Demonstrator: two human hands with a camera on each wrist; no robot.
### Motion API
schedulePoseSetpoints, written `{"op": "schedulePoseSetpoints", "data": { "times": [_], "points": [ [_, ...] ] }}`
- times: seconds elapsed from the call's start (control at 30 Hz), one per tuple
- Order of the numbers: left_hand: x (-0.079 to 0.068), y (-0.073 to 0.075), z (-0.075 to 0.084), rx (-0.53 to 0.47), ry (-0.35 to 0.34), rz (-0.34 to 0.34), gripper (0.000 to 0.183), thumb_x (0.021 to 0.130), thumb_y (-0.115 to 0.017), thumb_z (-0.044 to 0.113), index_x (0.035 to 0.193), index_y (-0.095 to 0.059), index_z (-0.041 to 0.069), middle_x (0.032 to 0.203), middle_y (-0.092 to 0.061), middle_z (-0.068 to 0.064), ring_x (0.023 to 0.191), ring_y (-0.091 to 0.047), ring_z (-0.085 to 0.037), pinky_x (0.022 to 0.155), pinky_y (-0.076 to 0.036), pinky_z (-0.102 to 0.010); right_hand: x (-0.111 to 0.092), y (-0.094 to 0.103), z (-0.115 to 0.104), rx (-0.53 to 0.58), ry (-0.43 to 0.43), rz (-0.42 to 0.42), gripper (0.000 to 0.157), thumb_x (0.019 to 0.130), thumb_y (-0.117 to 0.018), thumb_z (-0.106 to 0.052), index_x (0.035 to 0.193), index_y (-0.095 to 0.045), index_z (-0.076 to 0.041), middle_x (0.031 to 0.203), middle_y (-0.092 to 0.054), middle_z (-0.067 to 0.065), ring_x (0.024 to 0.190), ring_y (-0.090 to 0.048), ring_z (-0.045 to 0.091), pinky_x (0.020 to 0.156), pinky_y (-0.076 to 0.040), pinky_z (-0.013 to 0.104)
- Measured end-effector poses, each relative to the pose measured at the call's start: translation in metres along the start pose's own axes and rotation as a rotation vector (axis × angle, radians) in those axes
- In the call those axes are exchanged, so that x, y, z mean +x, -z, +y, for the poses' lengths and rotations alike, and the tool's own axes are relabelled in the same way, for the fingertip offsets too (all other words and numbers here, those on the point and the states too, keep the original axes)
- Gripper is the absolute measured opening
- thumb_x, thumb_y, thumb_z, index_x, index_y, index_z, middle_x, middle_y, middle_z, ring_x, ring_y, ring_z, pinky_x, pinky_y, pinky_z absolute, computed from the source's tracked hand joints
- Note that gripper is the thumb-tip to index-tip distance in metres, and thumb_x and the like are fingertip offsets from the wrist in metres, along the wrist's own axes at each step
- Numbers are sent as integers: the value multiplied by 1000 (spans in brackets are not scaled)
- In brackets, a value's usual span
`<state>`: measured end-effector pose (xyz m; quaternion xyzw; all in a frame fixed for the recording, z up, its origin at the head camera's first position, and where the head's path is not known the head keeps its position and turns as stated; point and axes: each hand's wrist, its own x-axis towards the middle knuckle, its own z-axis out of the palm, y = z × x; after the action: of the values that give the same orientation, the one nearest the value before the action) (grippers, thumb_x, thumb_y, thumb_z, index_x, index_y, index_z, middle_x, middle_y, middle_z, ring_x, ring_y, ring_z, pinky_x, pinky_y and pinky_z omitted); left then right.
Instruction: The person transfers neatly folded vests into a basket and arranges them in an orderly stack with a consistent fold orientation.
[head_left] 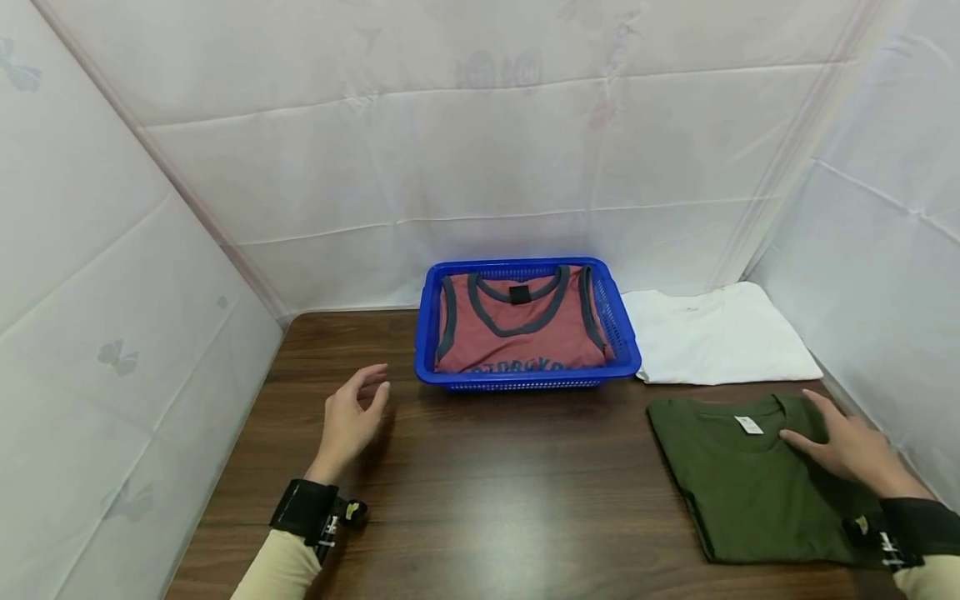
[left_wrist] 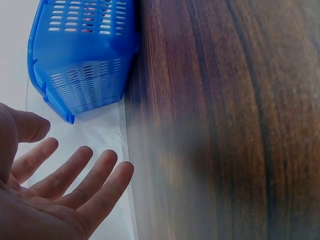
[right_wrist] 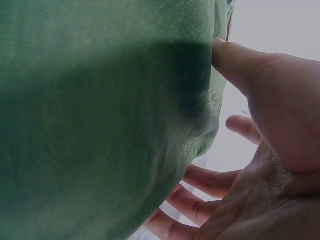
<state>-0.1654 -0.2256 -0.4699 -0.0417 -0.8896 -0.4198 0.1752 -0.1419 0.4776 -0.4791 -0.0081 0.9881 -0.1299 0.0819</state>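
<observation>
A folded dark green T-shirt [head_left: 750,483] with a white neck label lies at the front right of the table. My right hand [head_left: 855,442] is at its upper right corner, the thumb over the cloth near the collar. In the right wrist view the thumb [right_wrist: 240,62] meets the cloth, while the other fingertips pass partly out of sight at its edge. The fingers are spread, not closed together. My left hand [head_left: 352,417] hovers over the table, left of a blue basket [head_left: 525,379], fingers loosely bent and holding nothing.
Inside the basket is a folded red tank top [head_left: 525,342] with grey trim. A folded white shirt [head_left: 720,337] lies right of the basket, behind the green one. White sheeting [head_left: 480,167] walls in the back and both sides of the brown table [head_left: 465,500].
</observation>
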Motion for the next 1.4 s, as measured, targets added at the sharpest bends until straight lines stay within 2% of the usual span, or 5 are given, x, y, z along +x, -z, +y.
{"op": "schedulePoseSetpoints", "data": {
  "times": [0.2,0.3,0.57,1.0,1.4],
  "points": [
    [-2,-1,3,10,7,-6,29,101,-64,9,130,-66,3,120,-71,-21,104,-71,-40,86,-57,-57,1,-3,-1,-6,-64,-9,105,99,-57,-61,152,-12,18,123,-36,59,100,-42,74,77,-41,75],
    [-3,-1,3,12,8,-8,29,101,-64,9,129,-66,2,120,-71,-21,103,-71,-40,85,-57,-56,1,-3,-1,7,-50,-29,104,100,-57,-60,150,-13,20,125,-34,59,102,-40,76,80,-40,76],
    [-6,-2,2,12,10,-9,29,101,-64,9,129,-67,4,119,-72,-19,102,-72,-38,82,-58,-55,5,-1,-12,26,-8,-109,100,101,-55,-59,148,-17,21,121,-40,58,96,-51,70,75,-48,67],
    [-10,-3,1,20,13,-43,26,101,-65,12,125,-70,3,118,-73,-18,101,-72,-36,86,-58,-54,8,-5,-56,61,40,-100,95,100,-60,-56,147,-25,19,120,-46,55,98,-55,65,76,-48,67],
    [-17,-6,4,23,13,-71,25,102,-65,12,124,-71,2,116,-74,-16,97,-73,-32,82,-60,-50,12,-12,-99,90,88,-81,83,100,-64,-47,147,-34,16,131,-43,51,106,-52,66,79,-47,68]
  ]
}}
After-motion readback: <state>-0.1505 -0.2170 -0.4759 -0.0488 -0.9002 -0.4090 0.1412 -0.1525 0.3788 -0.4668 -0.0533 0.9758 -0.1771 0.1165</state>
